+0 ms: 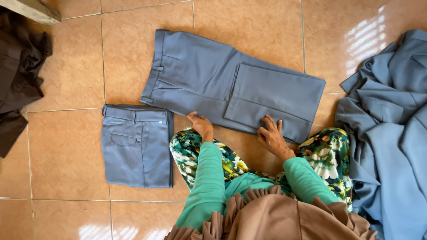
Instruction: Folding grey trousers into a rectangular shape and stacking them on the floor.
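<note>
A pair of grey-blue trousers (209, 75) lies flat on the tiled floor, its legs folded back once so the hem end rests on top. My left hand (201, 124) touches the near edge of the trousers close to the middle, fingers bent. My right hand (271, 133) presses flat on the near corner of the folded-over leg part (275, 95), fingers spread. Both arms wear green sleeves.
A folded pair of the same trousers (135, 144) lies at the left of my knees. A heap of grey-blue garments (391, 129) fills the right side. Dark brown cloth (18, 75) lies at the far left. My patterned knees (329, 155) rest on the orange tiles (66, 66).
</note>
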